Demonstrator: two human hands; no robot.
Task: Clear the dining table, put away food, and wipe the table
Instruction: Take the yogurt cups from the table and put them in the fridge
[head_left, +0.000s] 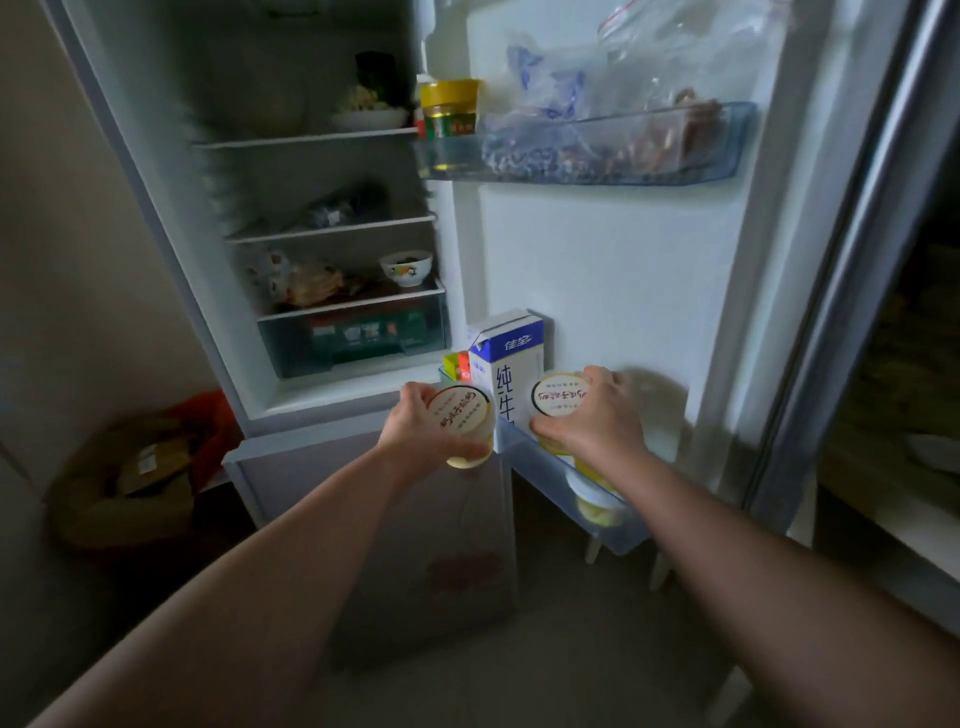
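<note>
I stand at an open fridge. My left hand grips a round cup with a white printed lid, held in the air just left of the lower door bin. My right hand grips a second, matching cup that sits low in that door bin, right of a white and blue milk carton. Another cup lies deeper in the same bin, below my right wrist.
The open door carries an upper bin with plastic bags and a yellow-lidded jar. Shelves hold a plate, a small bowl and wrapped food above a drawer. A brown bag sits on the floor at left.
</note>
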